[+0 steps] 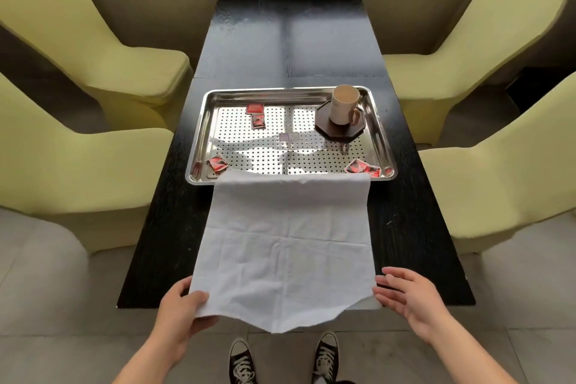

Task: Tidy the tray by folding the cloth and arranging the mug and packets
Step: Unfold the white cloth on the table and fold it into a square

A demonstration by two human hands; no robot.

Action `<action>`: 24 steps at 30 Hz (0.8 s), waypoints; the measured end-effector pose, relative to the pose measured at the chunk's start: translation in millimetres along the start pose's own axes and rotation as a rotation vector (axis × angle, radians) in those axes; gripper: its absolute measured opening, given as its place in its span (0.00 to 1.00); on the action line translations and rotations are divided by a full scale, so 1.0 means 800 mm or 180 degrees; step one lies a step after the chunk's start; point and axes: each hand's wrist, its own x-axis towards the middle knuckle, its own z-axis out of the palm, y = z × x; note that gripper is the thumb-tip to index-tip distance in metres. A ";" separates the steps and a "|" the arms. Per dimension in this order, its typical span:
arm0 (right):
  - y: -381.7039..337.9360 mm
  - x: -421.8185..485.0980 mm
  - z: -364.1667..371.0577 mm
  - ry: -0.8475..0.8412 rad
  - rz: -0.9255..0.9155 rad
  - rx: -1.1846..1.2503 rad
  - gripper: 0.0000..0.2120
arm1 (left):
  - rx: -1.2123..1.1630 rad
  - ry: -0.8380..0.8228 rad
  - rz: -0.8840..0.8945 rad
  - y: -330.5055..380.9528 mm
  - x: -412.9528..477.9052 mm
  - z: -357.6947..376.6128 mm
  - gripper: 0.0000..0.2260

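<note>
A white cloth lies spread on the black table, its far edge over the near rim of the steel tray, its near edge hanging off the table. My left hand pinches the cloth's near left corner. My right hand is open at the near right corner, fingertips touching the cloth's edge. A cream mug stands on a dark octagonal coaster at the tray's far right. Several red packets lie scattered: two at the far left, one near left, one near right.
Yellow-green upholstered chairs flank the table, two on the left and two on the right. A small label sits mid-tray. My black sneakers stand on the grey tiled floor below the table edge.
</note>
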 end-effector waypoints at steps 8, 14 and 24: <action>0.077 -0.016 0.019 -0.0488 -0.1650 -0.3830 0.38 | 0.0354 0.0093 0.0537 -0.010 -0.006 0.006 0.20; 0.100 0.010 0.015 -0.0570 -0.2040 -0.5330 0.54 | 0.0518 -0.0106 0.0356 -0.013 0.011 -0.002 0.25; 0.118 0.006 0.019 0.0055 -0.2739 -0.5236 0.45 | 0.2526 0.0074 0.1575 0.004 0.006 -0.023 0.15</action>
